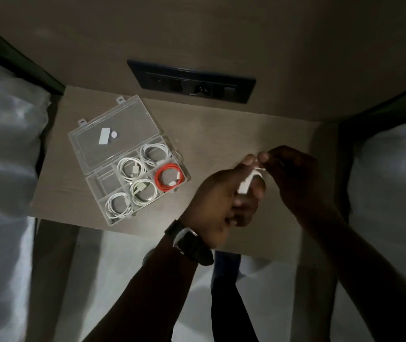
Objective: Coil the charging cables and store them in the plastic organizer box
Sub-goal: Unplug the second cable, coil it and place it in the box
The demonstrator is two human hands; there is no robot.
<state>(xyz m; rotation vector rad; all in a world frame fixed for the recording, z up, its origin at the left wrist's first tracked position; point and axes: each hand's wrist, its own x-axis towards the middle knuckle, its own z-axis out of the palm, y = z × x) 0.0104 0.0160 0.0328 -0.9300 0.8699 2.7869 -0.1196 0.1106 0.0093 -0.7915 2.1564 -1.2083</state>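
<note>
Dim bedside table: left hand grips white cable, right hand pinches its end (loops may spring loose).

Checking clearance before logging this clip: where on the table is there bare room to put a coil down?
Bare table lies between the organizer box and the wall switch panel, and runs right behind the hands. The box's small left compartment looks empty. Crowded: both hands, left and right, working the white cable.
</note>
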